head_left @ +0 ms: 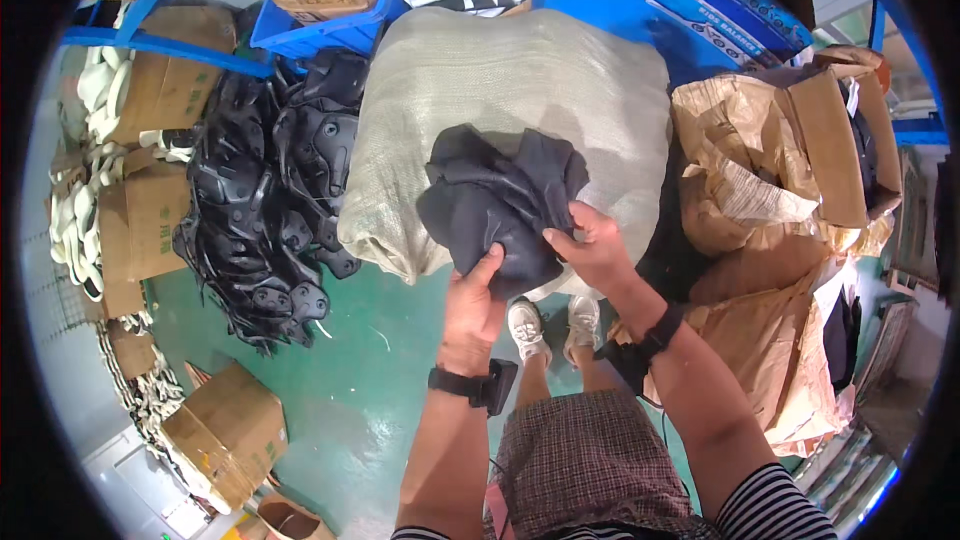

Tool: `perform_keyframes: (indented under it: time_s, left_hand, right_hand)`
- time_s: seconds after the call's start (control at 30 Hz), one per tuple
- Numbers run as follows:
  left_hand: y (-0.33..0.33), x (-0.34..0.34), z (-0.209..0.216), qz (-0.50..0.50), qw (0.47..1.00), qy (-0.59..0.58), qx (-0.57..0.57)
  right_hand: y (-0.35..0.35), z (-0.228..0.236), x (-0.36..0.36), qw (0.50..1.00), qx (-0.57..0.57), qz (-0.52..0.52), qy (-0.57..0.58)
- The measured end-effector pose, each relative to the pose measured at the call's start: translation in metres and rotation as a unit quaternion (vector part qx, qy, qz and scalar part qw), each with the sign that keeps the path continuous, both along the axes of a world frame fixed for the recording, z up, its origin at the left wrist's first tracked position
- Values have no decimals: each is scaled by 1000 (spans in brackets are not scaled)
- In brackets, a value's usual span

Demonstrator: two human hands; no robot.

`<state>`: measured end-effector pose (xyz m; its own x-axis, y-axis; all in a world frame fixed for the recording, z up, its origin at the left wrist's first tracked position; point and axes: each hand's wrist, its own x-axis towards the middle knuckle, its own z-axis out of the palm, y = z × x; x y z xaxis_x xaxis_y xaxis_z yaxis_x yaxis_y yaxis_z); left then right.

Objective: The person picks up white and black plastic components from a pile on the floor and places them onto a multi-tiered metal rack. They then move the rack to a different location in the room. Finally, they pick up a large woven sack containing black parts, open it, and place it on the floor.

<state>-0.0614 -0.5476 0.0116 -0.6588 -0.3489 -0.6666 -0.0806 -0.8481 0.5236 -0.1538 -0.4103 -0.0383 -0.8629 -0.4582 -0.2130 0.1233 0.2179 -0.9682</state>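
A crumpled piece of black fabric [500,200] is held up in front of me, over the near side of a large pale woven sack [520,70]. My left hand [474,302] pinches its lower edge, thumb on top and the fingers mostly hidden beneath. On the right side of the cloth, my right hand [596,248] grips the edge between thumb and bent fingers. Folds hide the fabric's full shape, so I cannot tell what item it is. Dark straps with small devices circle both my wrists.
Shiny black moulded parts [270,190] are heaped left of the sack. Brown paper sacks [740,160] and an open carton [830,140] crowd the right. A blue bin [310,35] stands behind, near a blue printed box [730,10]. Another carton [228,430] sits on the green floor [350,390].
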Motion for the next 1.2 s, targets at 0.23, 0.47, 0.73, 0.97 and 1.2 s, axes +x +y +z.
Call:
perform_keyframes:
  time_s: [0.23,0.47,0.73,0.97,1.2]
  left_hand:
    - [-3,41,36,-36,967,-156,-200]
    - [-4,81,51,-122,977,-122,-122]
    - [20,152,12,-50,982,-176,-46]
    - [80,174,-22,-100,965,-242,36]
    - [98,197,-92,-220,909,-343,87]
  right_hand:
    - [-1,43,24,970,18,10,241]
    - [-9,68,118,940,-13,221,259]
    - [54,53,165,945,3,304,122]
    - [154,-44,137,968,158,-180,-71]
    - [256,-371,100,810,359,-426,-186]
